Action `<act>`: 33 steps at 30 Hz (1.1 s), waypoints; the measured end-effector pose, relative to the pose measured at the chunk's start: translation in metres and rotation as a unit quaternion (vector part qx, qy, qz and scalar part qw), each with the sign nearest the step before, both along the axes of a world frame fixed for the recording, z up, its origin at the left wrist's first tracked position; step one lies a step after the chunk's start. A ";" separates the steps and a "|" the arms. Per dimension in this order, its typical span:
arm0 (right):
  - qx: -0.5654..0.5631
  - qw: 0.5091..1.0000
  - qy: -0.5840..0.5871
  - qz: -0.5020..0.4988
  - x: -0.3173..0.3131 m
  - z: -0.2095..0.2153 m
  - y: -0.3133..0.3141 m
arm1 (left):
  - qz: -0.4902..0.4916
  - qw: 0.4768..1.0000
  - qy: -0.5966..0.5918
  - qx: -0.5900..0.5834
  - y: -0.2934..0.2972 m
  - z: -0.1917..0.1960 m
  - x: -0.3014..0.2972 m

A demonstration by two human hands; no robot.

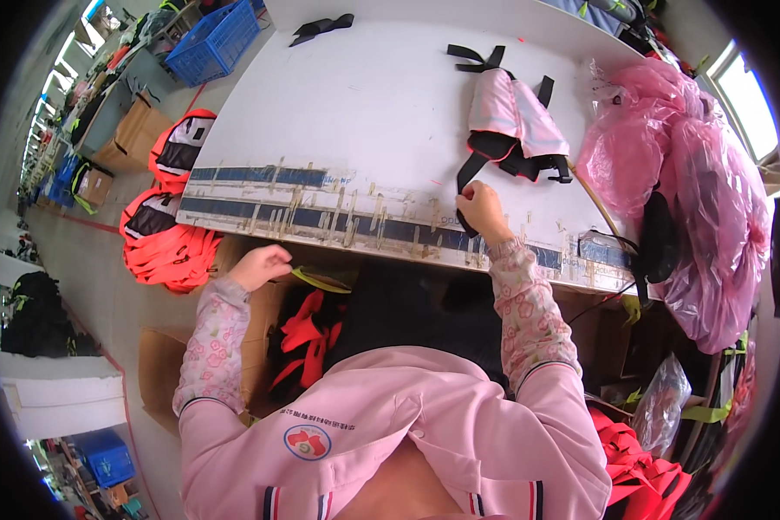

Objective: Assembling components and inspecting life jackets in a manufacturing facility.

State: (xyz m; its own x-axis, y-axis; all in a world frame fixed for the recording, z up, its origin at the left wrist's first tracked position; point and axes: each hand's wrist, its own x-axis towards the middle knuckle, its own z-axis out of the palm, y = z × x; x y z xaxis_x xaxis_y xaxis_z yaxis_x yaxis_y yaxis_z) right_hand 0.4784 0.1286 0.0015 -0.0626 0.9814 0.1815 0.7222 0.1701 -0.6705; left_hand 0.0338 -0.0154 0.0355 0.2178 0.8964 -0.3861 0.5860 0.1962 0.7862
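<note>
My right hand [481, 206] is up at the near edge of the tabletop [364, 113], fingers pinched together on a black strap [470, 170] that runs up to the pink pouch [516, 117] lying flat further in. I'd say the strap's pinched like that to keep it taut and stop the pouch sliding around. That wrist is bent back, and the forearm comes up steeply from my lap in the flowery sleeve.

My left hand [260, 264] is lower, below the tabletop edge, curled loosely with a thin yellow-green strip [321, 280] just beside the fingertips. I can't tell if it's actually gripping it. Under it sits a cardboard box [260, 338] with red straps inside, handy for reaching. Pink plastic bags [693, 182] are piled at the right end, orange vests [169, 243] on the floor to the left.
</note>
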 end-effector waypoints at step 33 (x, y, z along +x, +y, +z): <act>0.087 0.959 -0.242 0.119 0.018 -0.001 -0.050 | 0.083 0.960 0.001 0.266 0.180 -0.033 0.233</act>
